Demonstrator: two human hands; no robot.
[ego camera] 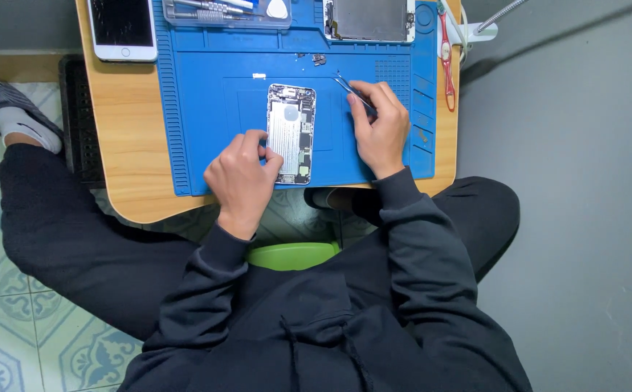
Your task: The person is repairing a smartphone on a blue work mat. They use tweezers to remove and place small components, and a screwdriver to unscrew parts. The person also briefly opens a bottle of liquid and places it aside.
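Observation:
An opened phone body (291, 133) with its inner parts showing lies upright on a blue work mat (207, 109). My left hand (242, 178) rests at the phone's lower left edge, fingers touching its side and steadying it. Just right of the phone, my right hand (379, 125) grips thin metal tweezers (350, 88), whose tips point up and left over the mat and stay apart from the phone.
A white phone with a dark screen (122, 27) lies at the table's back left. A clear tool tray (226, 12) and a detached screen panel (369, 18) sit along the mat's far edge. Small loose parts (319, 59) lie above the phone. Red-handled tool (446, 58) at right.

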